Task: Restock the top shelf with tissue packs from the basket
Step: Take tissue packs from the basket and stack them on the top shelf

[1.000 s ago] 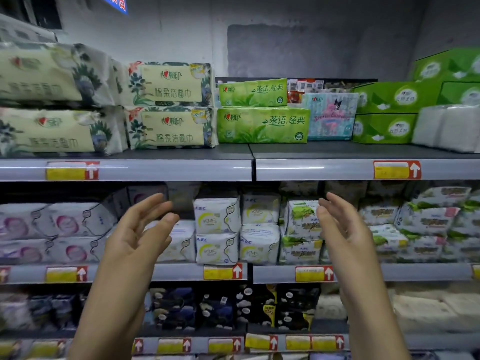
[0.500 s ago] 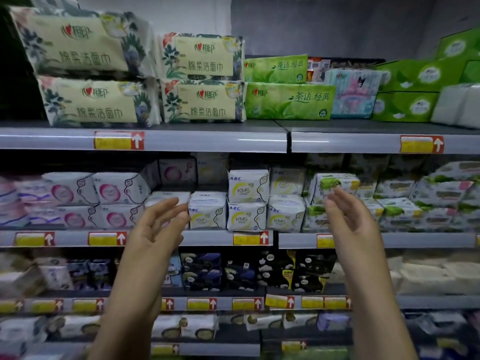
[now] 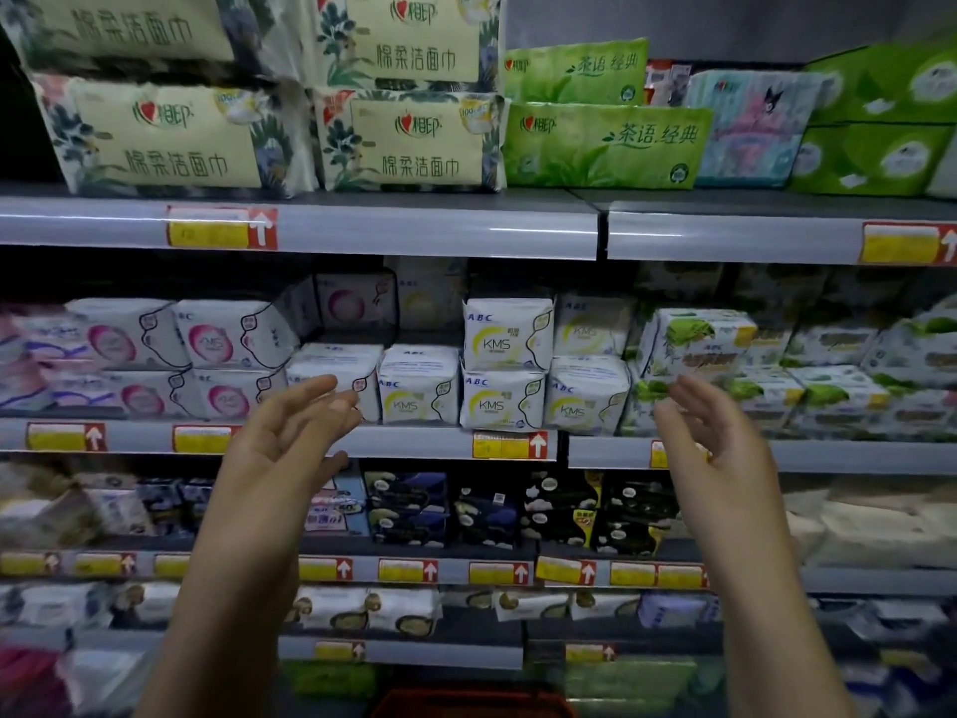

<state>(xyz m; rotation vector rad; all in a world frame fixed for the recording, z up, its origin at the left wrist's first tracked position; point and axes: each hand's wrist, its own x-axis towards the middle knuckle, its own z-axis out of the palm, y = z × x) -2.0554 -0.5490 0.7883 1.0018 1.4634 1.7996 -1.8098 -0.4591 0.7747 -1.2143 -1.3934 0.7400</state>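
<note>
The top shelf point(image 3: 362, 228) carries cream floral tissue packs point(image 3: 409, 139) stacked two high at the left and middle, with green tissue packs point(image 3: 603, 145) beside them. My left hand point(image 3: 290, 435) and my right hand point(image 3: 709, 432) hang empty in front of the second shelf, palms facing each other, fingers relaxed. Both are well below the top shelf. A red basket point(image 3: 468, 704) shows only its rim at the bottom edge.
A pastel pack point(image 3: 745, 127) and green boxes point(image 3: 875, 158) fill the top shelf's right end. White pad packs point(image 3: 505, 365) line the second shelf behind my hands. Dark packs point(image 3: 487, 510) sit one shelf lower.
The view has tilted down, so the shelves sit higher in frame and the basket rim has come into view. Both hands have lowered, staying empty and apart.
</note>
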